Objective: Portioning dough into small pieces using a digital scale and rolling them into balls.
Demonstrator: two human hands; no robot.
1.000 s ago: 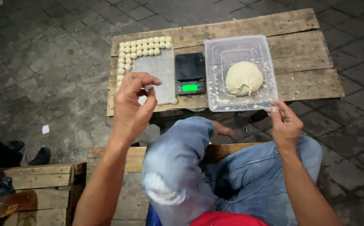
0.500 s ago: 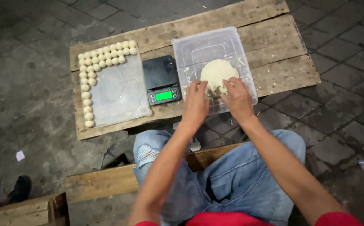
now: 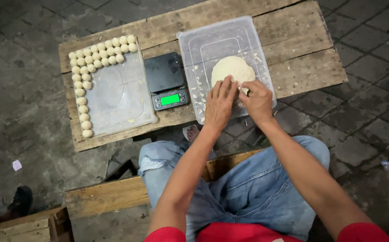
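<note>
A pale lump of dough [image 3: 233, 68] lies in a clear plastic tub [image 3: 193, 59] on a low wooden table [image 3: 302, 40]. My left hand [image 3: 219, 104] rests flat on the near edge of the dough, fingers together. My right hand [image 3: 257, 101] pinches the dough's near right edge between thumb and fingers. A black digital scale [image 3: 165, 79] with a lit green display stands left of the tub. Further left, a clear tray lid [image 3: 118, 96] carries several small dough balls [image 3: 83, 85] lined along its top and left edges.
I sit on a wooden plank bench [image 3: 105, 195], knees in blue jeans under the table. A bare foot [image 3: 192, 132] shows beneath the table. Dark shoes [image 3: 6, 204] stand at the lower left on the paved floor, beside a scrap of paper [image 3: 17, 165].
Both hands moved from near my knees and the tray lid up onto the dough in the tub. The right hand now pinches its edge.
</note>
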